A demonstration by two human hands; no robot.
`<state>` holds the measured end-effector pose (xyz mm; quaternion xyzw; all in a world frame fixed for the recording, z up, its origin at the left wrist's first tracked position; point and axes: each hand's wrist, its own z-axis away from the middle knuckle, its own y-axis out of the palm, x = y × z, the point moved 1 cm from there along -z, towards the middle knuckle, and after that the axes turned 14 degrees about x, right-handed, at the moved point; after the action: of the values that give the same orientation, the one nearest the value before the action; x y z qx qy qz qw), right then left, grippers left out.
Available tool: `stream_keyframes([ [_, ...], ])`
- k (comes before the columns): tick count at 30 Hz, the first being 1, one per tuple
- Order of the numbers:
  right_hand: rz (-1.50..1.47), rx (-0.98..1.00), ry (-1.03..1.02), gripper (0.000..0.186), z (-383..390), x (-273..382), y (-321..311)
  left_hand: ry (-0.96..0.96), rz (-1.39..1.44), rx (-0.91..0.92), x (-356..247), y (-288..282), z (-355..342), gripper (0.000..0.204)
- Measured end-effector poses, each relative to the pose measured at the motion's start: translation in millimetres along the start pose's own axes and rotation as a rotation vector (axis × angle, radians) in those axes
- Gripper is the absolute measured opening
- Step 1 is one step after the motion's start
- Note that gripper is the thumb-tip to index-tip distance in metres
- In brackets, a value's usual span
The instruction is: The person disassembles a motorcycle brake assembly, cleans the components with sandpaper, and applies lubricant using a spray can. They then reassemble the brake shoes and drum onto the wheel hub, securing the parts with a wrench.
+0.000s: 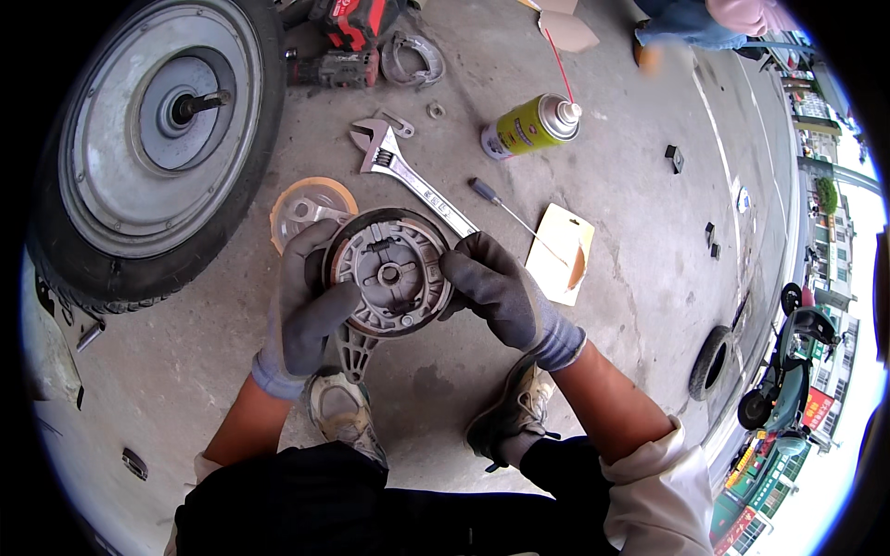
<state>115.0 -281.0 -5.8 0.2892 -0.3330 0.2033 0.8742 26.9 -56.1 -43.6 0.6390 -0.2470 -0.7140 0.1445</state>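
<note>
Both gloved hands hold a round drum brake plate [390, 274] over the floor, its inner side with curved shoes and a central hole facing up. My left hand [308, 301] grips the left rim, thumb across the front edge. On the right rim, the fingers of my right hand [496, 289] are pinched together. A ribbed metal arm [355, 352] sticks out from the plate's lower edge. Just beyond lies an adjustable wrench [417, 185], its handle end near my right fingers. Partly behind my left hand is a flat orange-rimmed disc [340, 190].
A wheel with a black tyre [264, 120] lies at far left. Beyond the wrench are a red-black power tool [338, 67], loose brake shoes [413, 60] and a nut [435, 110]. A spray can [521, 130], screwdriver [487, 192] and yellow card [556, 243] are to the right.
</note>
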Motion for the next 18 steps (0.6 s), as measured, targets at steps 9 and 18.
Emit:
stream_keyframes([
  [9, 0.141, 0.114, 0.106, 0.035, 7, 39, 19, -0.145, -0.151, -0.047, 8, 3, 6, 0.055],
  [18, 0.571, 0.222, 0.029, 0.043, -6, 17, 36, -0.450, 1.491, 0.332, 46, 1, 25, 0.074],
])
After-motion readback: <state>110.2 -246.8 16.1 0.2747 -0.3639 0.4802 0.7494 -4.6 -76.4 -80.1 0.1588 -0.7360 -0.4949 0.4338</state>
